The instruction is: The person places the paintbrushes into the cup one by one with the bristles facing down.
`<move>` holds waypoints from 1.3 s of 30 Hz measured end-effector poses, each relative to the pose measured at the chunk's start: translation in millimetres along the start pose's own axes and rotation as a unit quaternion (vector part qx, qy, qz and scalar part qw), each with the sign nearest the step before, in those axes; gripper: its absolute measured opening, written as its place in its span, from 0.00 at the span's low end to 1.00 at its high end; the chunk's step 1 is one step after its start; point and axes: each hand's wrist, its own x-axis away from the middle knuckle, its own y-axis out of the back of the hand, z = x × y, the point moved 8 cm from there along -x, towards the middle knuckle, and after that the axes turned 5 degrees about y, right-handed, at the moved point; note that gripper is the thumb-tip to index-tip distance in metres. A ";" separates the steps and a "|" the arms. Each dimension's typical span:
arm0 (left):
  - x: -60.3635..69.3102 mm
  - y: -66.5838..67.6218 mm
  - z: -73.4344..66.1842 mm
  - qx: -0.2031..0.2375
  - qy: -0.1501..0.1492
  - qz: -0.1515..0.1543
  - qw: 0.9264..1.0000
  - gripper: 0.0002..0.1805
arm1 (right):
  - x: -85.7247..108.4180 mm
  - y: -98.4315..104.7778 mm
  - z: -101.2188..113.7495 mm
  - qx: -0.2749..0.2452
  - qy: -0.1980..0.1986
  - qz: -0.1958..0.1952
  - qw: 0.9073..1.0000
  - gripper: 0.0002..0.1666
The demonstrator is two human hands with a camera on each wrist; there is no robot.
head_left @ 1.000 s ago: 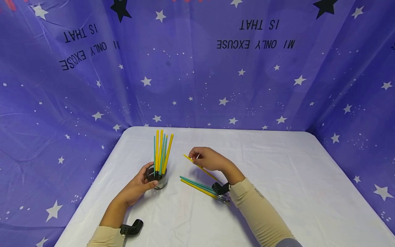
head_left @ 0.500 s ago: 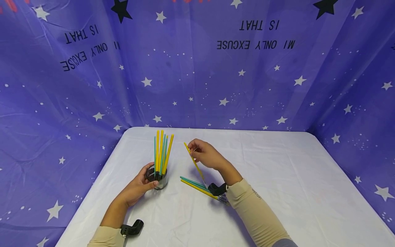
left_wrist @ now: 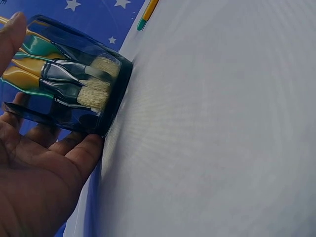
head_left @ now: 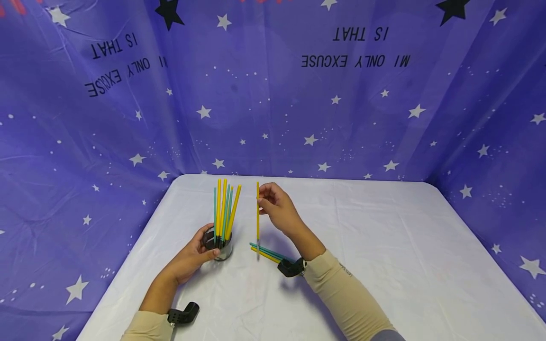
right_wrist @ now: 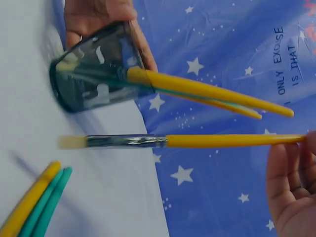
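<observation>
A dark, see-through glass [head_left: 223, 252] stands on the table with several yellow and teal brushes [head_left: 224, 208] in it, bristles down. My left hand [head_left: 189, 258] grips the glass round its side; the left wrist view shows the bristles [left_wrist: 92, 97] through its wall. To the right of the glass, my right hand [head_left: 279, 208] pinches a yellow brush [head_left: 258, 218] near its handle end. That brush hangs upright with its pale bristles [right_wrist: 72, 142] down, apart from the glass. Below it, yellow and teal brushes [head_left: 266, 255] lie on the table, partly behind the wrist camera.
The white tabletop [head_left: 384, 246] extends to the right of both hands. A purple cloth with stars [head_left: 273, 94] hangs behind the table and at its sides. Each wrist carries a black camera [head_left: 184, 313].
My right hand has moved up and slightly left, and the brush in it has swung from slanted to upright. My left hand and the glass have stayed in place.
</observation>
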 end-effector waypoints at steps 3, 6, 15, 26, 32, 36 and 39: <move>0.4 -0.1 -1.0 -0.001 -0.007 0.002 1.000 0.46 | -3.8 -1.3 6.2 -0.021 0.009 -0.026 0.999 0.11; 0.7 0.0 -1.4 -0.001 -0.012 0.004 1.000 0.46 | -8.9 -1.7 15.2 -0.046 0.020 -0.056 0.997 0.11; 0.7 1.6 1.9 -0.002 0.004 -0.003 1.000 0.47 | -15.7 -9.4 31.3 -0.104 0.042 -0.111 0.987 0.13; -0.9 -0.7 1.1 0.002 -0.006 -0.001 1.000 0.46 | -10.9 -32.7 17.9 -0.113 0.049 -0.099 0.988 0.12; -1.1 0.1 1.6 0.006 0.001 -0.008 1.000 0.45 | -3.9 -49.3 1.3 -0.059 0.024 -0.068 0.996 0.10; -1.3 0.7 2.6 0.009 0.003 -0.008 1.000 0.46 | 1.7 -56.7 -9.1 -0.033 0.005 -0.056 0.998 0.09; -1.3 0.3 2.5 0.010 -0.004 -0.005 1.000 0.46 | 5.2 -59.5 -14.9 -0.013 -0.007 -0.050 0.999 0.08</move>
